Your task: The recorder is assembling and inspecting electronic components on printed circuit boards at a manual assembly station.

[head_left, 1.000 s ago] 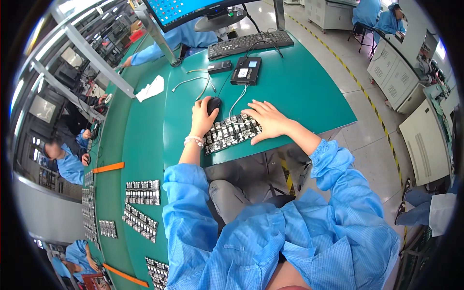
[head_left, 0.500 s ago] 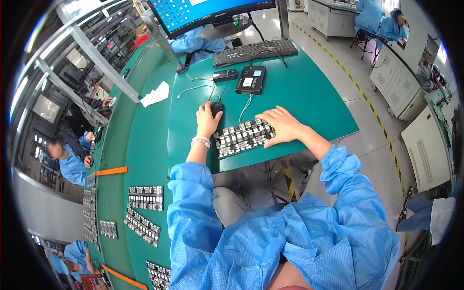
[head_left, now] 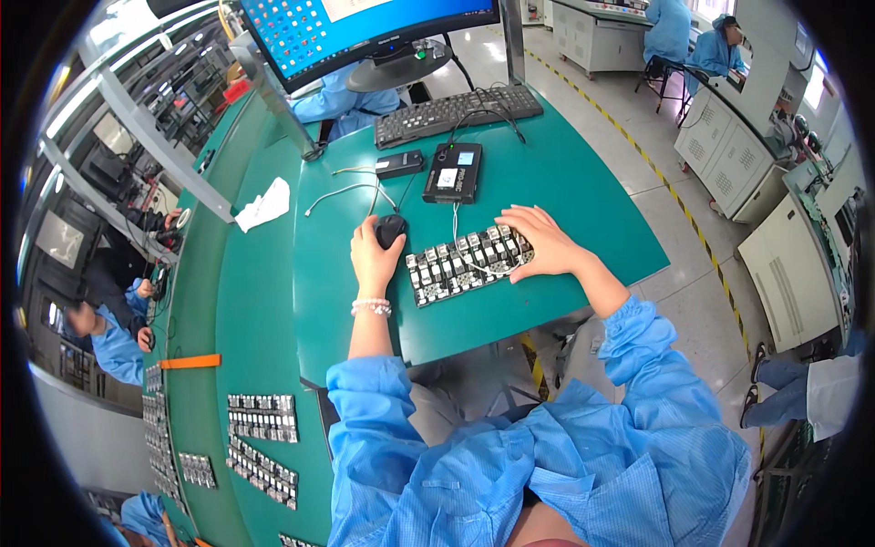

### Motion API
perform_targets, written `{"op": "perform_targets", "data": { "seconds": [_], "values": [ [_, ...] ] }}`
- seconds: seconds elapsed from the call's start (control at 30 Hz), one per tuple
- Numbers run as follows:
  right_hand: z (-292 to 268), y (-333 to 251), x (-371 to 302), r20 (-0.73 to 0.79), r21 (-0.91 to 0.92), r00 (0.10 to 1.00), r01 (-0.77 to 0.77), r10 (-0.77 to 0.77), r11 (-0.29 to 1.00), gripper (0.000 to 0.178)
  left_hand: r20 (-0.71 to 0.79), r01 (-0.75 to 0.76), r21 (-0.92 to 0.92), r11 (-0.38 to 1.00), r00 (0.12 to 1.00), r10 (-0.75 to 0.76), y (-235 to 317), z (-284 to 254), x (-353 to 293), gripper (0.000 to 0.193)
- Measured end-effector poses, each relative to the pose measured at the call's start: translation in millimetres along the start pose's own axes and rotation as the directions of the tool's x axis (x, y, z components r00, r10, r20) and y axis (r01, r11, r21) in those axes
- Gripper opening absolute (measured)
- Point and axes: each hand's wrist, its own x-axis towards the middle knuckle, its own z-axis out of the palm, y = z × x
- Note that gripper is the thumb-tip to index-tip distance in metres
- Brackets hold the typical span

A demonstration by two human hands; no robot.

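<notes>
Left hand (head_left: 372,263) round mouse (head_left: 392,230) left of my board panel (head_left: 449,268), right hand (head_left: 549,248) wide at its right end; likely clicking, next wants steadiness.

Striped line (head_left: 663,168) across pale floor (head_left: 688,301)

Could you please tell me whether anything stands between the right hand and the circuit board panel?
Nothing visible blocks it: the right hand is at the right end of the circuit board panel. A thin white cable from the black box lies across the panel toward that hand.
</notes>
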Motion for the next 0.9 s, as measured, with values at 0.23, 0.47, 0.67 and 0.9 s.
{"op": "perform_targets", "data": {
  "seconds": [0.23,0.47,0.67,0.9],
  "values": [
    [-13,13,-5,-0.075,0.205,0.996,-0.029,0.046,0.978,0.042,0.037,0.003,-0.005,1.000,0.999,-0.003,5,-2,7,0.060],
    [1,8,-3,-0.153,0.024,0.986,0.065,-0.061,0.998,0.019,0.011,-0.010,-0.059,0.998,1.000,0.011,-1,1,6,0.057],
    [-3,-4,-7,-0.237,-0.037,0.967,0.088,-0.094,0.995,0.009,0.013,-0.007,-0.081,0.997,1.000,0.008,-2,0,3,0.056],
    [-9,4,13,-0.347,0.235,0.932,-0.024,0.107,0.972,0.005,0.017,-0.017,-0.104,0.994,1.000,0.019,-7,1,1,0.055]
  ]
}}
